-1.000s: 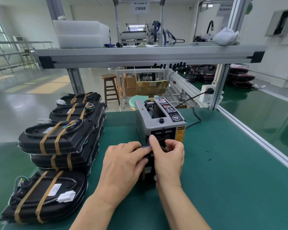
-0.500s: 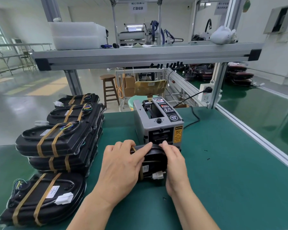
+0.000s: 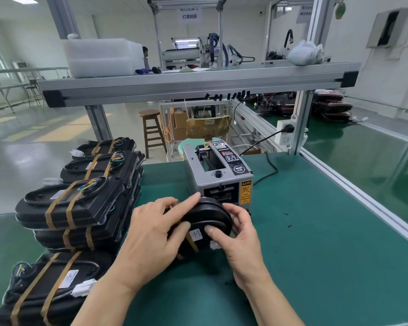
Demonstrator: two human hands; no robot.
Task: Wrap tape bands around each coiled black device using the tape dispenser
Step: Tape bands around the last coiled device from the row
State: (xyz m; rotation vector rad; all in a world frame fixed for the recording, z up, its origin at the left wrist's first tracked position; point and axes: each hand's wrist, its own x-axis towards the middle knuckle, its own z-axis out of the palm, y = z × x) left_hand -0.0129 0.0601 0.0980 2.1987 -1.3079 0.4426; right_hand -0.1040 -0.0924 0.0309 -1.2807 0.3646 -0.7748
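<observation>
Head camera looks down on a green bench mat (image 3: 316, 231) where both hands hold one coiled black device (image 3: 205, 214) up on its edge, right in front of the outlet of the grey tape dispenser (image 3: 218, 177). The left hand (image 3: 151, 234) has it between thumb and fingers: the index finger lies almost straight along the upper rim and the thumb presses on the near face. The right hand (image 3: 242, 238) grips the other side, with its thumb flat on the face beside a small white label (image 3: 196, 234) and its fingers curled round the far rim. One brown tape band (image 3: 191, 242) runs down the face of the device between the two thumbs, and a white connector (image 3: 213, 245) shows just under the right thumb (whether the lower edge rests on the mat is hidden by the hands).

To the left stands a stack of taped devices (image 3: 73, 203), each crossed by two brown bands, with another taped device (image 3: 45, 288) lying nearest the camera. A black power cord (image 3: 270, 167) leads from behind the dispenser to a white socket (image 3: 285, 135) on the frame post. An aluminium shelf (image 3: 198, 84) spans the bench overhead, carrying clear plastic trays (image 3: 99, 57). A wooden stool (image 3: 151, 130) stands beyond the bench.
</observation>
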